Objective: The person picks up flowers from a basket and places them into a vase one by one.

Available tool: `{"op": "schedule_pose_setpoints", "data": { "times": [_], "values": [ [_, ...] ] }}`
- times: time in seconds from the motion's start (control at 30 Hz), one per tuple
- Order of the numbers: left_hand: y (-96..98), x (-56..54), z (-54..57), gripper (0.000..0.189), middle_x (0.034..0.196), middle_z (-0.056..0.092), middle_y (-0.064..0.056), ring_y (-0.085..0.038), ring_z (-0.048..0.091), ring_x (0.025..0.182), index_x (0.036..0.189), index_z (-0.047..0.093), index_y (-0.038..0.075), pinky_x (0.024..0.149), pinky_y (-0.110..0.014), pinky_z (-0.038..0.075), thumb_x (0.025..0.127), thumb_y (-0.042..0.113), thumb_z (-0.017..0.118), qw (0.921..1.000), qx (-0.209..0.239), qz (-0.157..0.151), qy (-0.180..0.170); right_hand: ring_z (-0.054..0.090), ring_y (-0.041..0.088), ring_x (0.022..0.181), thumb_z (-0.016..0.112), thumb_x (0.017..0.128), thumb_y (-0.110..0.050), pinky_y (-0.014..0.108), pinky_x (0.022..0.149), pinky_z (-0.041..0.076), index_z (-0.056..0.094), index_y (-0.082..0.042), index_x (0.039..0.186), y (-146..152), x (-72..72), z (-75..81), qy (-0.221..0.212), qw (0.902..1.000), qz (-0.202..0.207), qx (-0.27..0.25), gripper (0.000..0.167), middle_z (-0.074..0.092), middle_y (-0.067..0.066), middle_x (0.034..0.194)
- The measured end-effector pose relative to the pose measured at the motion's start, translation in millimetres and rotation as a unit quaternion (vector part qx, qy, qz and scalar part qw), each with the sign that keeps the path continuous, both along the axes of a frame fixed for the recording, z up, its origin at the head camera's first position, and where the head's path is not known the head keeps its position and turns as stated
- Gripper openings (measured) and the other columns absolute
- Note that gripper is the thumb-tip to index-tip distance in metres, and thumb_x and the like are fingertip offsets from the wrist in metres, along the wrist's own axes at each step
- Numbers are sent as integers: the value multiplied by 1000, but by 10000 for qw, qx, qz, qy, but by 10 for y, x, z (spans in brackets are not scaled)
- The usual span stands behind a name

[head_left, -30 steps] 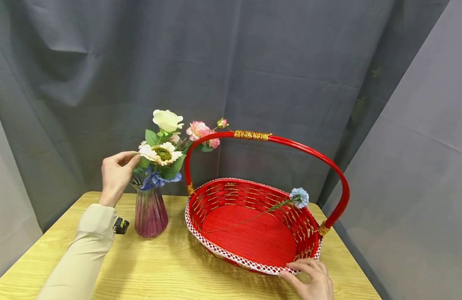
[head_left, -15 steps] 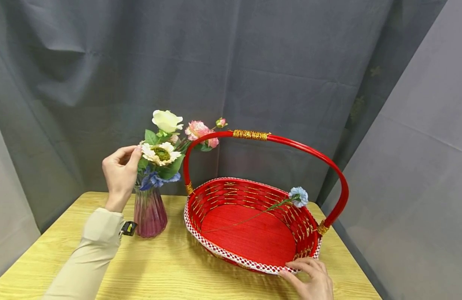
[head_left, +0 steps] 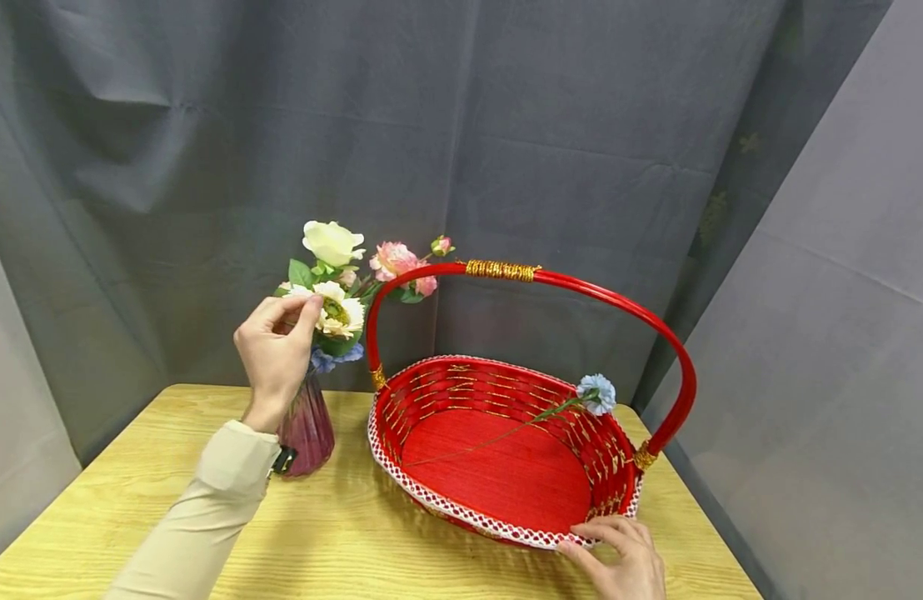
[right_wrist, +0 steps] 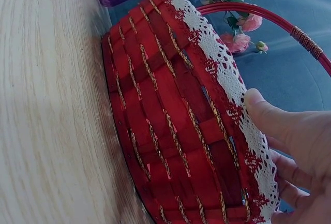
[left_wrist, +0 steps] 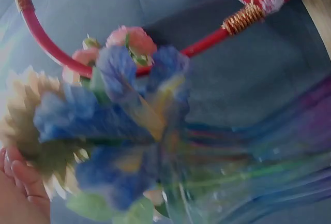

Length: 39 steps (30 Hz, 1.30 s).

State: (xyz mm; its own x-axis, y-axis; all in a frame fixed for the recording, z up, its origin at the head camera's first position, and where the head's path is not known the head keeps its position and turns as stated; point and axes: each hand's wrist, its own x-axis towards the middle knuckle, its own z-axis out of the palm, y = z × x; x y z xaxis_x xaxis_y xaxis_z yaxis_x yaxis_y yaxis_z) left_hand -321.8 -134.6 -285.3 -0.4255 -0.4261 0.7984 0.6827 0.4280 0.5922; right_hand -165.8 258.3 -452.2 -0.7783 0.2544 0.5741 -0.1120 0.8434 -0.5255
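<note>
My left hand is at a cream-white flower with a green centre, thumb and fingers curled at its near edge. In the left wrist view, its fingers meet the petals at lower left. The flower stands among others in a purple ribbed glass vase, which the hand partly hides. My right hand holds the near right rim of a red woven basket, thumb outside on the white lace trim and fingers over the inner side. Across the basket lies a light-blue carnation on a thin green stem.
A white rose, pink flowers and blue irises share the vase. The basket's tall red handle arches close beside them. Grey curtains hang behind the wooden table.
My left hand has moved right, from the left edge of the white flower to in front of it. The flower has shifted slightly right and turned. My right hand stays on the rim.
</note>
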Motion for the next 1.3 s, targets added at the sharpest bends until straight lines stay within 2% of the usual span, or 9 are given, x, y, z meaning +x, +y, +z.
{"op": "schedule_pose_setpoints", "data": {
  "times": [0.13,0.3,0.43,0.57,0.77,1.0,1.17,1.3],
  "values": [
    [130,19,-8,15,74,67,-5,3,53,60,82,77,3,57,-9,42,86,17,76,9980,-500,35,378,51,8,84,95,55,-28,33,69,46,76,-28,72,4,3,-3,16,10000,0,-13,26,65,-14,79],
    [300,19,-57,9,70,63,-7,-6,52,59,80,76,3,57,-14,40,86,10,73,9900,-1137,40,831,52,9,85,95,55,-32,34,70,47,76,-30,72,7,1,-6,-56,10000,-3,-47,25,65,-14,79],
    [418,21,-96,8,70,63,-7,-13,54,58,79,76,4,58,-18,41,85,9,74,9862,-1328,-26,987,52,10,85,95,55,-32,34,71,47,76,-30,72,8,4,-17,-35,10000,21,-10,26,65,-14,79],
    [534,5,-145,10,70,66,-6,-14,56,59,78,76,4,59,-20,43,86,10,74,9877,-1243,-279,908,52,8,84,96,54,-27,33,70,47,76,-29,72,14,6,-22,95,9999,31,-5,27,65,-14,78],
    [737,-37,-243,11,71,68,-2,-11,57,59,79,77,8,57,-20,45,86,17,76,9918,-1018,-723,283,52,9,84,96,54,-27,34,69,47,76,-30,72,18,-2,-24,205,9997,84,41,27,65,-14,78],
    [980,-144,-366,15,70,68,-1,-9,58,60,79,77,11,57,-22,46,86,25,76,9868,-910,-1191,-619,51,7,84,96,53,-27,33,68,46,76,-28,72,9,-32,-18,272,9995,158,80,27,65,-14,78],
    [1166,-246,-484,23,70,71,2,-10,61,64,80,78,15,61,-24,48,86,37,75,9734,-628,-1584,-1531,51,8,83,96,54,-27,33,70,46,76,-26,72,9,-23,-4,187,9997,131,89,26,65,-14,78],
    [1306,-314,-565,29,71,71,1,-11,61,68,80,79,16,65,-27,49,86,43,74,9595,-629,-1831,-2047,51,6,83,95,54,-28,33,69,47,75,-30,71,9,3,4,89,9999,81,80,26,65,-14,78]
  ]
}}
